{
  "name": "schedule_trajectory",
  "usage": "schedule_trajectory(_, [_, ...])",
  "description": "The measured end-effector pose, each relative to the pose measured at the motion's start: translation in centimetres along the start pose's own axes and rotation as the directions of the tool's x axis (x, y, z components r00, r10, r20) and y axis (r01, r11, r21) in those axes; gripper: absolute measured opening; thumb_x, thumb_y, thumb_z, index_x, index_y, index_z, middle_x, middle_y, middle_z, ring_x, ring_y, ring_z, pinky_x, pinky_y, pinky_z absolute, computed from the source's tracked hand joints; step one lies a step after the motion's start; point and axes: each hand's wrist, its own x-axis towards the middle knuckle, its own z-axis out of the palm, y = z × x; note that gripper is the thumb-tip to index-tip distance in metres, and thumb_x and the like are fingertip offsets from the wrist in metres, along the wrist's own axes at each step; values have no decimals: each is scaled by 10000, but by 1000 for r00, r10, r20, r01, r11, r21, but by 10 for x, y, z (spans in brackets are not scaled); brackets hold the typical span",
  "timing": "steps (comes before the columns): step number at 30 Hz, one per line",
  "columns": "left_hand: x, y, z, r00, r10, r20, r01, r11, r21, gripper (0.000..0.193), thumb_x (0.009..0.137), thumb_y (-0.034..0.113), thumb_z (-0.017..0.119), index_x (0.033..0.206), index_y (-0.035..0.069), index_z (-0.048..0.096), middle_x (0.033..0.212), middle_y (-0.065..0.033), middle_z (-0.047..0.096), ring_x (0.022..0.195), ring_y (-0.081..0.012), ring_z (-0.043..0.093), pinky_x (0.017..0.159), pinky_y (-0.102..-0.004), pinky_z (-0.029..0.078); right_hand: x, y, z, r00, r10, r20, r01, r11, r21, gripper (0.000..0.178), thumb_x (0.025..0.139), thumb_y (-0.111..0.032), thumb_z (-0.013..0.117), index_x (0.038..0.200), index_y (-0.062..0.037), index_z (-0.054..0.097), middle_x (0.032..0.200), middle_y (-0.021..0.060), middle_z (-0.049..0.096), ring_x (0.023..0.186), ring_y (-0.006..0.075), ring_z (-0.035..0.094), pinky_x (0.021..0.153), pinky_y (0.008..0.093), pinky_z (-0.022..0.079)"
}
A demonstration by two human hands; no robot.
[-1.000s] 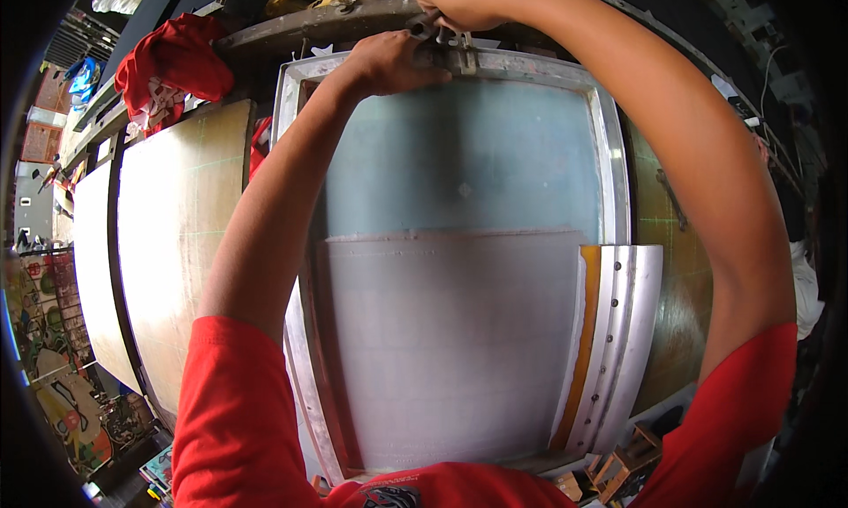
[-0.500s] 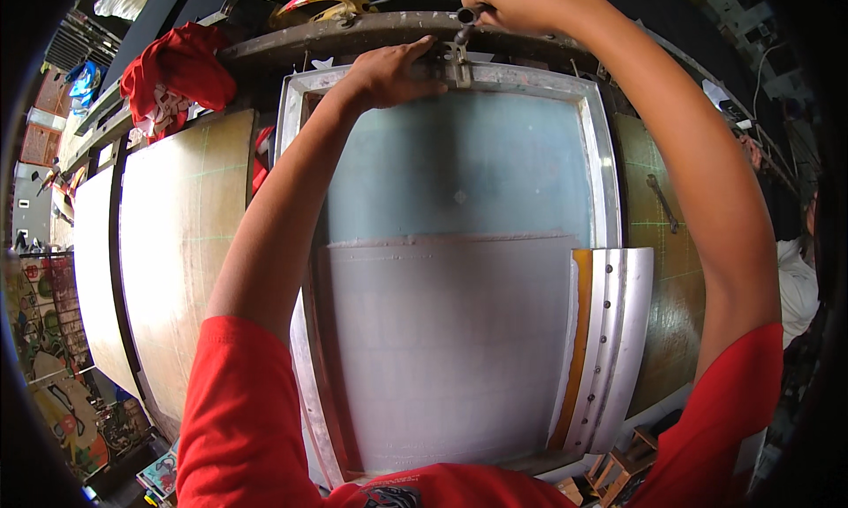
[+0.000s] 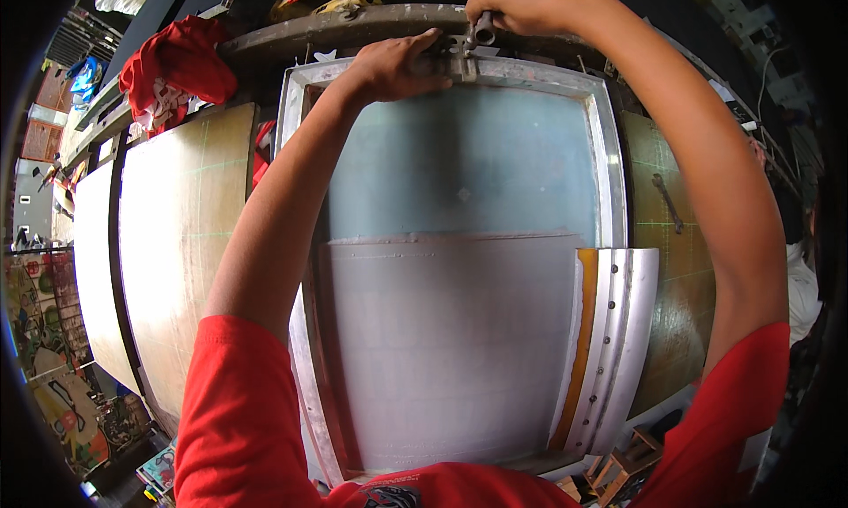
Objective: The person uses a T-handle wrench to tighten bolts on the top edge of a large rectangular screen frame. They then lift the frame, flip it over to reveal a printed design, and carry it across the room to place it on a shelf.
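Your right hand [image 3: 521, 4], fingers curled tight, holds a metal tool [image 3: 484, 29]; your left hand [image 3: 390, 68], fingers parted, meets a clamp [image 3: 465, 69], grip unclear.

Open way over the mesh [image 3: 450, 340], between both forearms [image 3: 281, 194]. Squeegee [image 3: 631, 331] obstructs lower right, lying along the frame [image 3: 609, 155]. Far end tight: left hand [image 3: 397, 68] at the clamp [image 3: 468, 68], right hand [image 3: 521, 4] gripping a metal tool [image 3: 483, 31], dark rail [image 3: 389, 19] just beyond.
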Motion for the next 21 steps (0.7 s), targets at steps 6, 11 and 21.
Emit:
schedule_trajectory(6, [3,-1,5,999,-14,-31,14,1000,6,905,747,616,650,1430,75,405,1237,-183,610,1177,-337,562,1003,-412,429,-3,-1,10,994,-49,-93,54,997,56,70,729,-147,613,730,-140,682,710,80,650,767,268,630,754,420,382])
schedule_trajectory(11, [3,0,0,998,-46,38,44,997,55,900,746,609,654,1426,72,411,1243,-188,606,1178,-337,561,1003,-409,429,6,-14,6,986,163,22,-165,985,60,152,773,-215,626,780,-86,705,785,130,684,805,323,657,719,458,469])
schedule_trajectory(21, [2,2,2,999,-35,-3,35,999,16,889,770,578,652,1444,68,374,1275,-190,583,1199,-341,542,1011,-410,421,46,-31,-15,678,577,455,-626,778,-54,338,851,-309,592,956,-17,724,984,198,694,946,349,669,794,434,533])
